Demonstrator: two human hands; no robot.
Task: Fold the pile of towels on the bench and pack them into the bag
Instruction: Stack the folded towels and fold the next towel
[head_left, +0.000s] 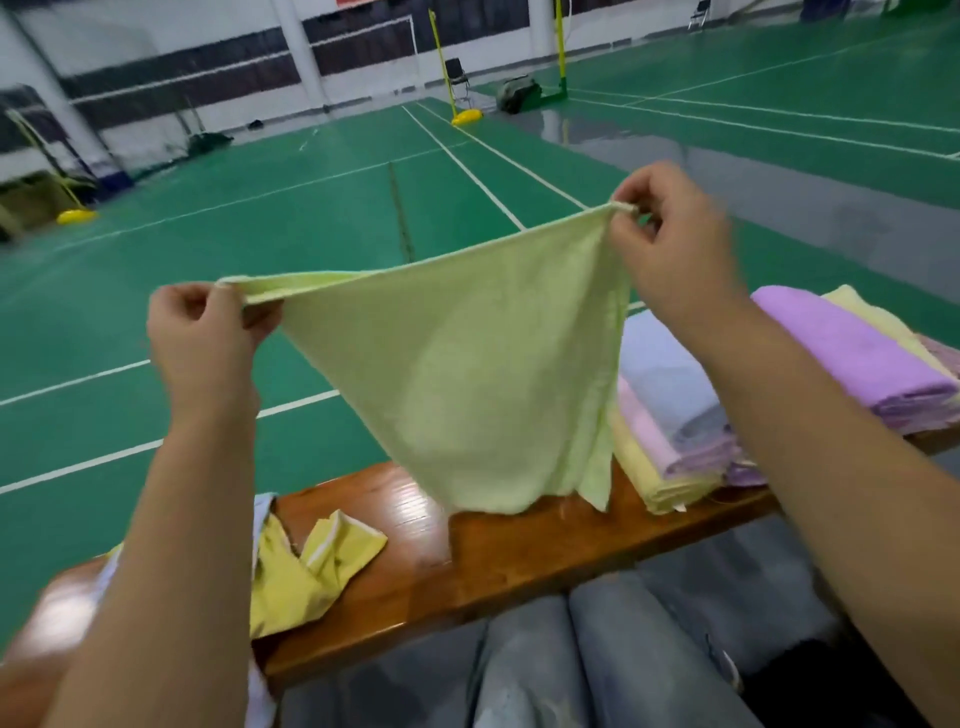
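A pale green towel (467, 374) hangs spread in the air above the wooden bench (493, 561). My left hand (202, 332) pinches its left top corner. My right hand (670, 244) pinches the right top corner, held higher. The towel's lower edge dangles just over the bench top. A stack of folded towels (670, 415) in pink, lilac and yellow lies on the bench to the right. Beyond that stack lies a second pile with a purple towel (857, 353) on top. A yellow cloth item with white trim (306, 571) lies on the bench at the left, partly hidden by my left forearm.
My legs in grey trousers (571, 665) are in front of the bench. Behind the bench spreads a green sports court floor (260, 218) with white lines, yellow net posts (441, 62) and a chair (457, 78) far back.
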